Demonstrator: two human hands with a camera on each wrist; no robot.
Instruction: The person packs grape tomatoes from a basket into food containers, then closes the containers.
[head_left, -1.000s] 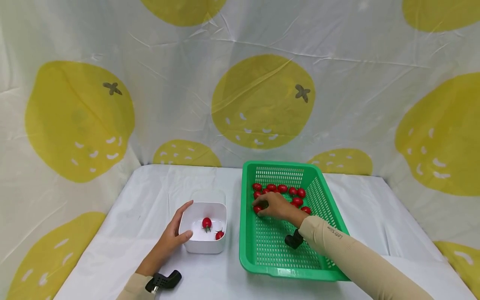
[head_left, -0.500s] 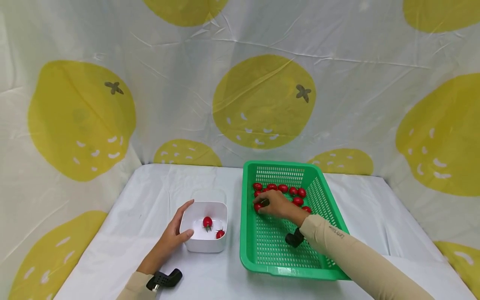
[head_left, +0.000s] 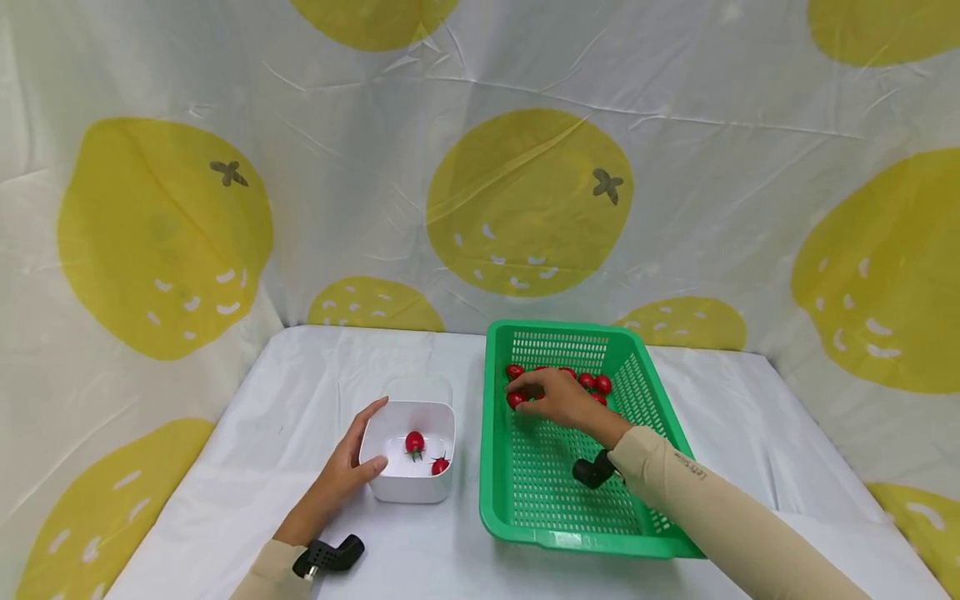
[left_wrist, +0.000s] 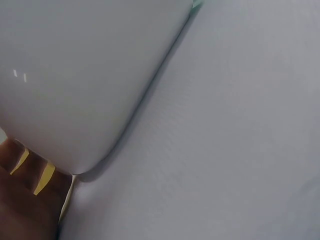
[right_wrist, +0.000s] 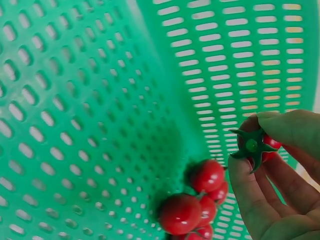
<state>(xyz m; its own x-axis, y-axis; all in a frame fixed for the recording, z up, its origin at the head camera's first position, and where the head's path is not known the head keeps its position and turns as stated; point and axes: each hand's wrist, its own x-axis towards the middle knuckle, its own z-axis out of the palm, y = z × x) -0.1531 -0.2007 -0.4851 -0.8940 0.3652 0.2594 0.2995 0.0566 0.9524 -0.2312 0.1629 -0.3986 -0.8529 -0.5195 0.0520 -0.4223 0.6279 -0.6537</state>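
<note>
My left hand (head_left: 341,467) holds the left side of a white square container (head_left: 408,490), thumb at its near rim and fingers along the side. Inside lie two cherry tomatoes, one in the middle (head_left: 414,442) and one near the right corner (head_left: 440,467). In the left wrist view, fingers (left_wrist: 30,175) meet the container's lower wall. My right hand (head_left: 558,398) is inside a green slotted basket (head_left: 491,467), pinching a cherry tomato (right_wrist: 271,146) between thumb and fingertips. Its green star-shaped stem end faces the right wrist camera.
Several more cherry tomatoes (right_wrist: 181,214) lie in the basket's far part, partly hidden by my right hand in the head view. A clear piece (head_left: 420,387) sits behind the white container. White cloth (head_left: 300,392) covers the table; a lemon-print curtain (head_left: 360,208) stands behind.
My right hand has lifted slightly and shifted a little away from me, with the cherry tomato at its fingertips. The left hand and the container stay put.
</note>
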